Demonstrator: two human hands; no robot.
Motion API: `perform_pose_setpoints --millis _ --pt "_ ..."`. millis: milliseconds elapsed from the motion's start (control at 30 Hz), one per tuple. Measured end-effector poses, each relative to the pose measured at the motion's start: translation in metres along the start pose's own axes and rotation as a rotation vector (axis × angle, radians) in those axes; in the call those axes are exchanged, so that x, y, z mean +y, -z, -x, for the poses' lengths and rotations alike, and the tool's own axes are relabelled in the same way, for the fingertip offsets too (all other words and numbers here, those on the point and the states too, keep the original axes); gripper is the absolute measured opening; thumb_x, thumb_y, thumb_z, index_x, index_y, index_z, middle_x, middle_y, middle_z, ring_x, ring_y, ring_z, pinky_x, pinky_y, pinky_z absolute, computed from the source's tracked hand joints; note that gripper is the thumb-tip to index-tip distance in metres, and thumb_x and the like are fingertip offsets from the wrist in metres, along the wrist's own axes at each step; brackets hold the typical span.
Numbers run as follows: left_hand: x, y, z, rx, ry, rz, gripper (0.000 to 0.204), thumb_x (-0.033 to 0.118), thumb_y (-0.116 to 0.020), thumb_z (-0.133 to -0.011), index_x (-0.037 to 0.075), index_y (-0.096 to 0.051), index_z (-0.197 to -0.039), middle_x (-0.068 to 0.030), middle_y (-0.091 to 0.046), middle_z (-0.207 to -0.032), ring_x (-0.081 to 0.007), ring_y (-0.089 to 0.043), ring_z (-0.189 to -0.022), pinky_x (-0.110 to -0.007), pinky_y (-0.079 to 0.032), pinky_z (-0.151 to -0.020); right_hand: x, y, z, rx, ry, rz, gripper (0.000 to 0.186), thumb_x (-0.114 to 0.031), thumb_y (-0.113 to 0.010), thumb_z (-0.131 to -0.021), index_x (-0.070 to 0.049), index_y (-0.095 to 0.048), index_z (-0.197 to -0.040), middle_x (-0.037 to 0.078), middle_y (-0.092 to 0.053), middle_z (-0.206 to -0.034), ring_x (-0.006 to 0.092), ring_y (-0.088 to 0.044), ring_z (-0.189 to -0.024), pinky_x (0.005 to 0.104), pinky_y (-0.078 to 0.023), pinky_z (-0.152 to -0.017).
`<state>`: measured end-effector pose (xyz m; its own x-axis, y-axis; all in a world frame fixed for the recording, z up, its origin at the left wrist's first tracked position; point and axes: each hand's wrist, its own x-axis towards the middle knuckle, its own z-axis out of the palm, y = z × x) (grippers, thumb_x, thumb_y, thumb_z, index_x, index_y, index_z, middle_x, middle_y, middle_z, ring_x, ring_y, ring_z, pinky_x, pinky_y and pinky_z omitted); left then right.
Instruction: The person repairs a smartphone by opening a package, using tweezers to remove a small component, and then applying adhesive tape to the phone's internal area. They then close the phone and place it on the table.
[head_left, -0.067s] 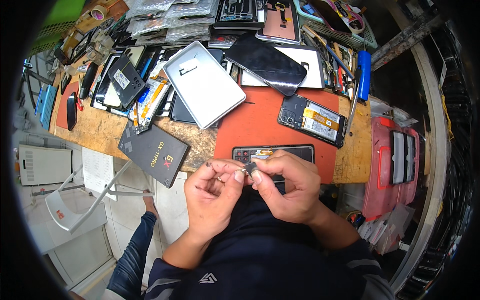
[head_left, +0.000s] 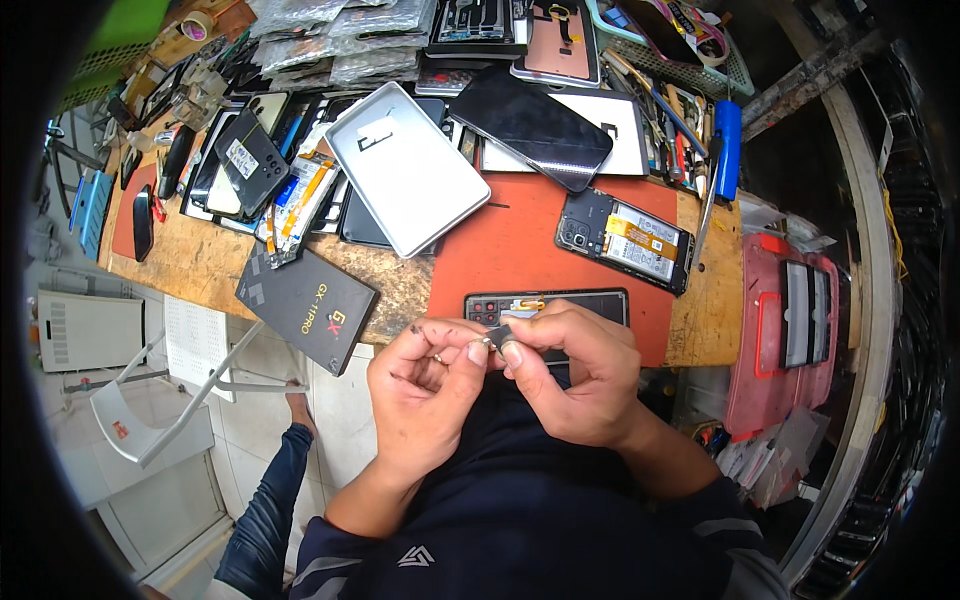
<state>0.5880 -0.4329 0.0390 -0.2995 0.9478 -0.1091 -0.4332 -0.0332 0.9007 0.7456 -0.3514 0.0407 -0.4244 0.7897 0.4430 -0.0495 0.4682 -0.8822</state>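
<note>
Both hands meet just above the near edge of the bench, closed on one small dark flat part [head_left: 500, 338] with a pale metallic end. My left hand [head_left: 425, 390] pinches it between thumb and fingers. On the other side, my right hand [head_left: 585, 385] holds it with thumb and forefinger. The part's exact kind is too small to tell. Right behind the fingers lies a dark phone body [head_left: 595, 303] with camera rings and a short gold flex cable [head_left: 527, 304]; my hands hide its near half. Farther right rests an opened phone [head_left: 650, 242] with its battery showing.
An orange mat [head_left: 500, 240] covers the bench's middle. Behind it lie a white tray [head_left: 410, 170], a black phone screen [head_left: 535, 125] and a blue-handled tool [head_left: 727, 150]. A black box [head_left: 307, 310] overhangs the front edge. A person's leg [head_left: 265, 500] shows at lower left.
</note>
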Motion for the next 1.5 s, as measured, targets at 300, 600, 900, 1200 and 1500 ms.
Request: perform_pose_setpoints --millis 300,600,900,1200,1500 --pt "0.0 0.001 -0.005 -0.019 -0.029 -0.032 0.01 -0.001 -0.072 -0.108 -0.005 -0.072 -0.117 -0.0099 -0.081 -0.103 -0.0075 -0.074 -0.091 -0.021 -0.055 -0.078 0.0 0.002 -0.005 -0.024 0.002 0.033 0.018 0.014 -0.076 -0.091 0.008 -0.073 -0.108 0.013 -0.071 -0.085 0.0192 -0.072 -0.071 0.0306 -0.058 -0.064" --pt "-0.001 0.006 -0.005 -0.051 0.002 -0.042 0.013 -0.002 -0.071 -0.108 -0.008 -0.072 -0.119 -0.0115 -0.081 -0.105 -0.01 -0.076 -0.094 -0.022 -0.058 -0.081 0.0 0.007 -0.006 -0.08 -0.045 0.009 0.018 0.013 -0.076 -0.093 0.007 -0.072 -0.11 0.013 -0.071 -0.087 0.019 -0.073 -0.073 0.0303 -0.058 -0.065" --pt "0.003 0.011 -0.005 -0.105 0.023 -0.047 0.013 -0.004 -0.07 -0.108 -0.009 -0.072 -0.119 -0.0136 -0.081 -0.109 -0.0146 -0.079 -0.099 -0.027 -0.063 -0.091 0.003 0.01 -0.003 -0.117 -0.113 -0.059 0.014 0.01 -0.076 -0.096 0.006 -0.072 -0.109 0.011 -0.071 -0.086 0.016 -0.072 -0.073 0.0293 -0.058 -0.067" --pt "0.003 0.004 -0.004 -0.037 0.026 0.004 0.01 -0.002 -0.071 -0.108 -0.008 -0.072 -0.116 -0.0114 -0.081 -0.106 -0.0129 -0.078 -0.096 -0.027 -0.063 -0.09 0.003 -0.002 0.002 -0.002 -0.125 -0.093 0.015 0.01 -0.076 -0.095 0.007 -0.073 -0.109 0.012 -0.072 -0.087 0.0155 -0.073 -0.074 0.0279 -0.058 -0.066" --pt "0.001 0.005 -0.005 -0.014 0.026 -0.039 0.009 0.0 -0.072 -0.108 -0.007 -0.072 -0.115 -0.0113 -0.08 -0.104 -0.0117 -0.076 -0.092 -0.027 -0.062 -0.087 0.001 0.0 -0.004 -0.032 -0.02 0.024 0.019 0.013 -0.077 -0.092 0.006 -0.073 -0.109 0.012 -0.071 -0.086 0.0182 -0.071 -0.07 0.0304 -0.056 -0.063"
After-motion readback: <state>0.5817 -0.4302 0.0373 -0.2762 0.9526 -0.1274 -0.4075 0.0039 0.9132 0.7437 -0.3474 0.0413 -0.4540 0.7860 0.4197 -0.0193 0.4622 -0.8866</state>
